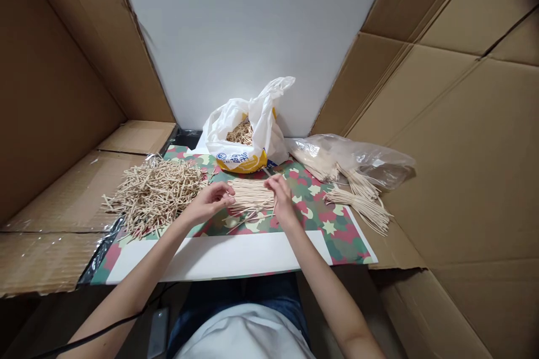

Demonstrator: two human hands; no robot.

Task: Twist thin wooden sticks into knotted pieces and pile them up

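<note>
A flat layer of thin pale wooden sticks [251, 196] lies side by side on the camouflage-patterned sheet in front of me. At its left end is my left hand [211, 199], with curved fingers and the thumb apart, holding nothing. My right hand [280, 195] is at the opposite end, its bent fingers over the stick ends and not visibly gripping any. A few loose sticks lie crooked along the near edge of the layer. To the left rises a large tangled heap of similar sticks [158, 193], partly behind my left forearm.
Behind the layer stands a white plastic bag [269, 137] containing more short sticks [241, 133]. A clear plastic bag [370, 160] and bundled sticks [362, 207] lie at the right. White paper [248, 252] lines the near edge; cardboard walls [463, 168] flank the table.
</note>
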